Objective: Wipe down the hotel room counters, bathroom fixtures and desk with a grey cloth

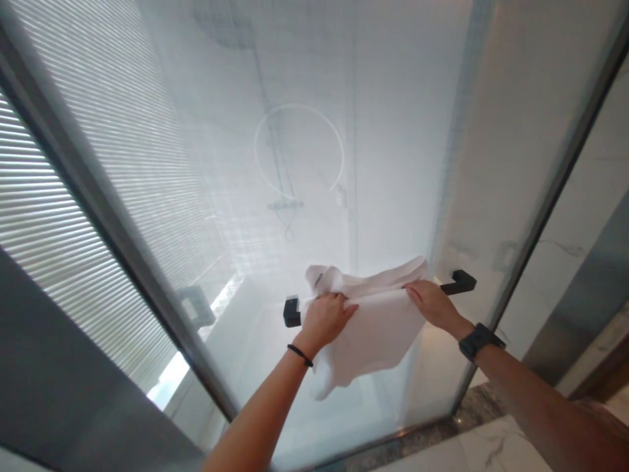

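Note:
A white towel (376, 337) hangs over a black towel bar (449, 287) on the glass shower panel, with its lower part dangling in front. Part of the cloth is bunched up along the top, and a small dark mark shows near its upper left corner. My left hand (325, 320) is closed on the towel near the bar's left end, fingers curled over the top. At the right end my right hand (435, 305) pinches the towel's upper edge, thumb in front. Cloth hides most of the bar between my hands.
Behind the hazy glass panel (393, 164) stand a shower column (272, 144) and a white bathtub (255, 295). Slatted blinds (59, 210) cover the window at left. Dark metal frames (555, 203) edge the glass, and a marble wall (572, 255) rises at right.

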